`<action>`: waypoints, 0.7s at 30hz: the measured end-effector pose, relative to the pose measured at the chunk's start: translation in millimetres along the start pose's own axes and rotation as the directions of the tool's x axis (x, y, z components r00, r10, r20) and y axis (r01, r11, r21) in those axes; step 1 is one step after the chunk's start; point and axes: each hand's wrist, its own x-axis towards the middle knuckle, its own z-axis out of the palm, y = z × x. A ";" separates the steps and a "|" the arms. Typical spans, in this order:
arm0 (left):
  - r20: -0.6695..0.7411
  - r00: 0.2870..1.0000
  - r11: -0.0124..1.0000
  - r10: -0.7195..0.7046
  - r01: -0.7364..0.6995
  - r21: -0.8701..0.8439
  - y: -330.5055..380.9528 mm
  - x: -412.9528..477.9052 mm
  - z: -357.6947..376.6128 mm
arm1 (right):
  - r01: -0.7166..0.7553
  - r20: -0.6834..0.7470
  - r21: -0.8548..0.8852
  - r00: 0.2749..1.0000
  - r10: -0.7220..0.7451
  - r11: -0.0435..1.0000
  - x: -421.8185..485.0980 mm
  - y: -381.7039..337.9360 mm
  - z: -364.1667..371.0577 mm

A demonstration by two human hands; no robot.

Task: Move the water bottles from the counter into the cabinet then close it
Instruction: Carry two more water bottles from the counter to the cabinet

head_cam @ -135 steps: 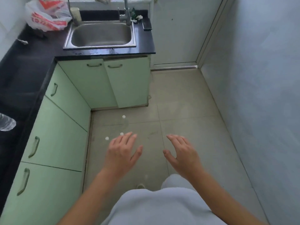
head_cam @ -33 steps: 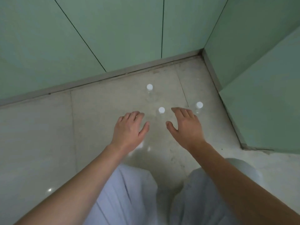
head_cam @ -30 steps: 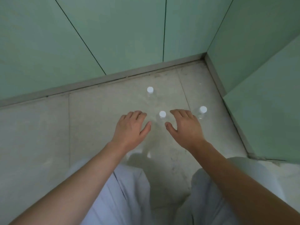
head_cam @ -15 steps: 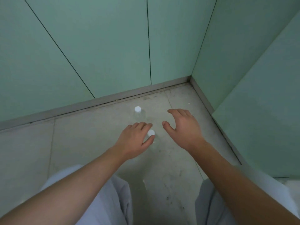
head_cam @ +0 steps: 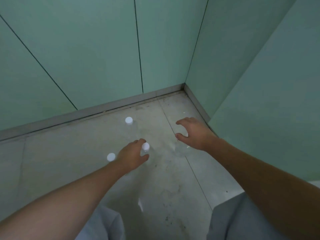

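The left hand [head_cam: 133, 157] curls round a clear bottle [head_cam: 145, 146] on the floor [head_cam: 164, 179]; the right hand [head_cam: 194, 134] hovers wide, empty. Lifting could topple the neighbouring bottle [head_cam: 111, 156] just beside the left wrist.

Likely home kitchen, green cabinet doors [head_cam: 103, 58], tiled floor [head_cam: 164, 184]

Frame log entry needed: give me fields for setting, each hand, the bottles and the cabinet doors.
setting: tiled floor in a corner of green cabinet doors
left hand: fingers and thumb curled round the middle bottle below its cap
right hand: arched over a clear fourth bottle, cap hidden; grip cannot be told
far bottle: upright on the floor, untouched
near bottle: upright beside the left hand, not gripped
cabinet doors: all shut in view
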 end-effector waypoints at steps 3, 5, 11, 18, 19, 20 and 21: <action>-0.023 0.998 0.996 -0.055 0.054 -0.076 -8.3 8.9 11.6 | -0.101 -0.016 0.068 0.995 0.102 0.993 -2.4 17.0 15.2; -0.021 0.998 0.995 -0.061 0.059 -0.076 -12.4 12.7 16.3 | -0.149 -0.002 0.101 0.989 0.150 0.984 -8.0 27.2 31.1; -0.032 0.992 0.972 -0.124 0.114 -0.205 -15.3 20.9 25.5 | -0.345 0.029 0.238 0.937 0.349 0.908 -18.1 50.8 65.1; -0.045 0.988 0.940 -0.149 0.128 -0.316 -19.1 20.9 35.1 | -0.471 0.027 0.488 0.849 0.527 0.735 -12.5 47.1 103.3; -0.038 0.987 0.931 -0.157 0.136 -0.338 -19.9 20.0 37.0 | -0.476 0.020 0.508 0.839 0.543 0.718 -12.4 45.1 110.3; -0.028 0.986 0.924 -0.167 0.146 -0.353 -19.8 18.8 38.6 | -0.486 0.019 0.528 0.827 0.562 0.697 -12.4 43.3 116.5; -0.018 0.985 0.920 -0.174 0.156 -0.361 -19.4 17.9 40.1 | -0.494 0.018 0.552 0.813 0.583 0.672 -12.2 42.1 122.1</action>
